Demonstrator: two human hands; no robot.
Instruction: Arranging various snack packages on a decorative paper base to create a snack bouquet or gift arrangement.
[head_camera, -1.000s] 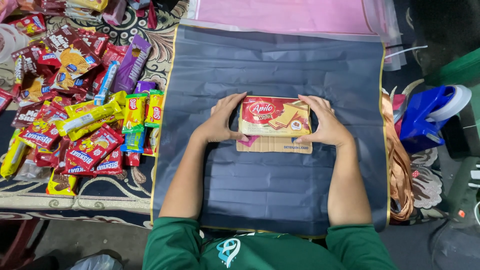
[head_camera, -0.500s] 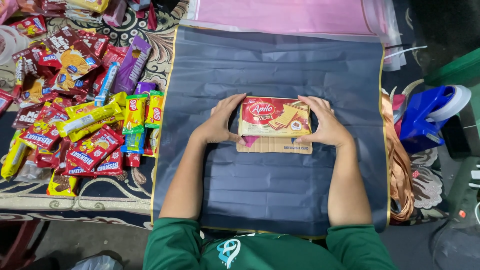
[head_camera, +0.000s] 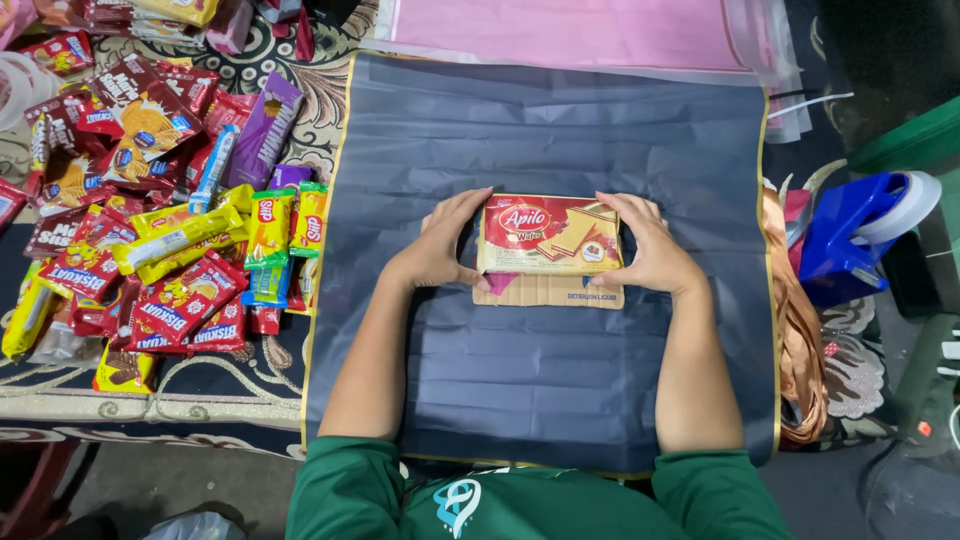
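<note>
Grey sheet (head_camera: 560, 120) — wafer box (head_camera: 548, 235) between hands

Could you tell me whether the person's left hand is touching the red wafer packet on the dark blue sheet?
Touching. The head view shows the left hand pressed against the left end of the red wafer packet, fingers wrapped around its edge with no gap.

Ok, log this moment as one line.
left hand: on wafer pack's left end | right hand: on its right end | wafer pack: flat on cardboard piece | base: dark wrapping sheet | snack packets: heaped on the left
</note>
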